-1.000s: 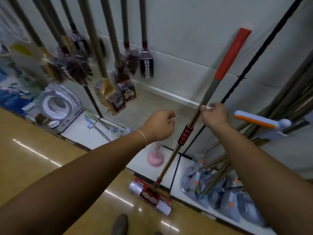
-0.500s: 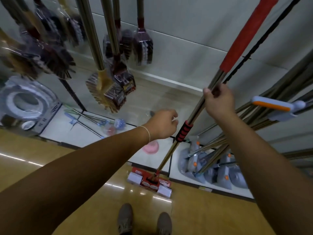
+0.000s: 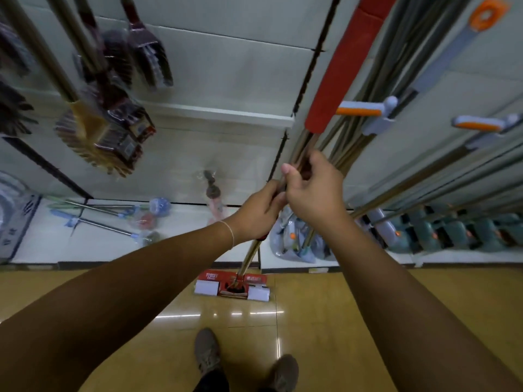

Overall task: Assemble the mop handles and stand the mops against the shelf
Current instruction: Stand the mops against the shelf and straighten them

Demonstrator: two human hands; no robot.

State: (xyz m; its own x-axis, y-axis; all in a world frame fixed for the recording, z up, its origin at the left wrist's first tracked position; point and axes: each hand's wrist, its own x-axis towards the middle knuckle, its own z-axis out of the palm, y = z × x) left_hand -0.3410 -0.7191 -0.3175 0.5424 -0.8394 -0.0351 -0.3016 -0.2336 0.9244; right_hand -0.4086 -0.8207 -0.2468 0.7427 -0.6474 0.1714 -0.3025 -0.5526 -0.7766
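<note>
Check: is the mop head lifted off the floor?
No, the red-and-white mop head rests flat on the yellow floor beside the shelf base.

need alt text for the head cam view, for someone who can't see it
Seen from above, a person's left hand and right hand both grip the metal pole of a mop with a red grip, its red and white head resting on the yellow floor by a white shelf of brooms and mops.

We note bare forearms, no sleeves; a thin bracelet (image 3: 231,232) circles our left wrist; grey-brown shoes (image 3: 208,352) and dark trouser legs (image 3: 212,381).
</note>
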